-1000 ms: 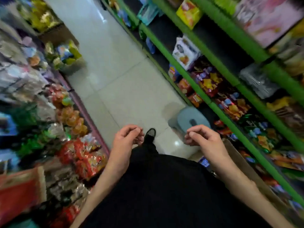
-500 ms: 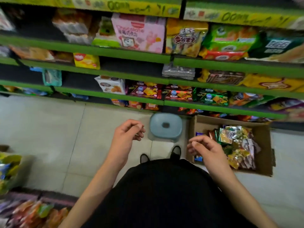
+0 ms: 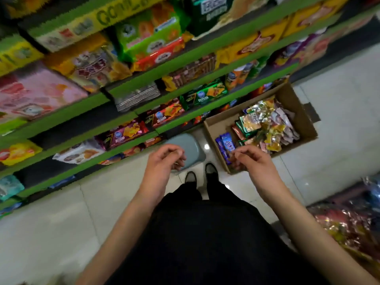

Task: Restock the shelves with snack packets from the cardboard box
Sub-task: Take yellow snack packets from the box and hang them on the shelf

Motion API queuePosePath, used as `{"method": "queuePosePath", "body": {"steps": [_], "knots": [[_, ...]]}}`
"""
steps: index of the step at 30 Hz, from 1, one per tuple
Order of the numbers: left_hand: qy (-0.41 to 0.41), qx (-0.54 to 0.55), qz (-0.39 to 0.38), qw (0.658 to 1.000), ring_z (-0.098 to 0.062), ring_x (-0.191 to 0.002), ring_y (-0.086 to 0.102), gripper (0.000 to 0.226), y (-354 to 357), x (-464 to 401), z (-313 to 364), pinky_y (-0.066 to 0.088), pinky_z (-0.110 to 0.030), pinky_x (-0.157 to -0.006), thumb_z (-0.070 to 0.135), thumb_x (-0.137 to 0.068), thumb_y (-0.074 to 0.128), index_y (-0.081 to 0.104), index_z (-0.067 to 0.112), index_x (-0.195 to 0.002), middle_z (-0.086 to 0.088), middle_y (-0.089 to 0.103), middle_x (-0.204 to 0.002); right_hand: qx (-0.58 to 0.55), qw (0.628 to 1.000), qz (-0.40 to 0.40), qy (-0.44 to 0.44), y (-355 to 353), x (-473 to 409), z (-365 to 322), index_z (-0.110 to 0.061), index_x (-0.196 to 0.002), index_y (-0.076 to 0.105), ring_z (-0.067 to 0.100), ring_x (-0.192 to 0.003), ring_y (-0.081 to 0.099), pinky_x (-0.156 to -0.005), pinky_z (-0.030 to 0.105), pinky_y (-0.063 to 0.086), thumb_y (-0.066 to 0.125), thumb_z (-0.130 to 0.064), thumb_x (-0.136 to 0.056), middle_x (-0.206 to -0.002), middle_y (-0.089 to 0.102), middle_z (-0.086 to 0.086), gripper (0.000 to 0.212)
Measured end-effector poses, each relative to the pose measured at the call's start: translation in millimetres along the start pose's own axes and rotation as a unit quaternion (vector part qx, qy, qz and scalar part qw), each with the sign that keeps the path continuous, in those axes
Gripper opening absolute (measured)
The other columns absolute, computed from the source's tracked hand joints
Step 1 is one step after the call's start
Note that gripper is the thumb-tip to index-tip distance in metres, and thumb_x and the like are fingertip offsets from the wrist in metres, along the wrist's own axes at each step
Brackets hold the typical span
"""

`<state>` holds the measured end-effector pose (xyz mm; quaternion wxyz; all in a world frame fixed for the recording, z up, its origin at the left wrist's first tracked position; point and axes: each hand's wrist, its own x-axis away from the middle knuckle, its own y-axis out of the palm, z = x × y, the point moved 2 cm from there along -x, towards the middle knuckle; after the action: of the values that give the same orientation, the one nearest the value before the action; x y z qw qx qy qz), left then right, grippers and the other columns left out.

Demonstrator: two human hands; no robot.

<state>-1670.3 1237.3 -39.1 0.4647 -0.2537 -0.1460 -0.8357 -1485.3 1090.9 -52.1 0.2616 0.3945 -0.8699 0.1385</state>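
Hovering loosely curled and holding nothing, left hand point(image 3: 164, 161) and right hand point(image 3: 256, 161) hang near the cardboard box point(image 3: 296, 99) of snack packets point(image 3: 265, 126).

The light is soft, the shelves point(image 3: 144, 83) far above the fingers point(image 3: 176, 153) look blurry, and the floor point(image 3: 206, 147) between the hands shines.

Green shelves point(image 3: 127, 118), brown cardboard box point(image 3: 296, 103), blue packets point(image 3: 226, 146), grey stool point(image 3: 189, 145), blk trousers point(image 3: 205, 233).
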Motion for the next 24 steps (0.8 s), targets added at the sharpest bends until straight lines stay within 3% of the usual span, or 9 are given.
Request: {"method": "queuePosePath", "body": {"steps": [11,15,19,24], "knots": [[-0.092,-0.142,-0.231,0.958,-0.011,-0.056,0.055,0.019,145.9,-159.6,-80.3,0.040,-0.024,-0.056,0.000,-0.094,0.054,0.063,0.012,-0.082,-0.004,0.063,-0.069,-0.113,0.968,0.210,0.083,-53.4,-63.5,110.9,-0.006,-0.085,0.065,0.019,-0.067,0.058,-0.068,0.030,0.047,0.054,-0.001,-0.094,-0.072,0.067,0.003,0.015],[-0.125,-0.195,-0.253,0.939,-0.010,-0.051,0.051,0.021,200.6,-231.0,-154.2,0.037,-0.022,-0.050,0.002,-0.095,0.055,0.061,0.015,-0.079,-0.003,0.061,-0.066,-0.155,0.944,0.263,0.123,-77.8,-118.2,182.1,-0.013,-0.080,0.066,0.020,-0.067,0.058,-0.066,0.030,0.050,0.054,-0.002,-0.092,-0.074,0.067,0.008,0.021],[-0.171,-0.274,-0.248,0.913,-0.003,-0.040,0.049,0.021,232.2,-305.7,-247.8,0.034,-0.018,-0.043,0.004,-0.096,0.055,0.058,0.016,-0.078,-0.006,0.059,-0.067,-0.198,0.921,0.284,0.180,-103.9,-187.9,271.2,-0.013,-0.079,0.066,0.012,-0.054,0.060,-0.054,0.020,0.052,0.053,-0.002,-0.092,-0.061,0.067,-0.002,0.022],[-0.214,-0.340,-0.240,0.884,-0.011,-0.047,0.047,0.021,257.7,-387.5,-353.3,0.033,-0.023,-0.046,0.007,-0.096,0.054,0.055,0.015,-0.076,-0.006,0.057,-0.067,-0.202,0.912,0.283,0.217,-140.3,-288.1,371.0,-0.013,-0.078,0.067,0.023,-0.064,0.055,-0.061,0.030,0.046,0.055,-0.003,-0.092,-0.073,0.063,0.012,0.020]]}}
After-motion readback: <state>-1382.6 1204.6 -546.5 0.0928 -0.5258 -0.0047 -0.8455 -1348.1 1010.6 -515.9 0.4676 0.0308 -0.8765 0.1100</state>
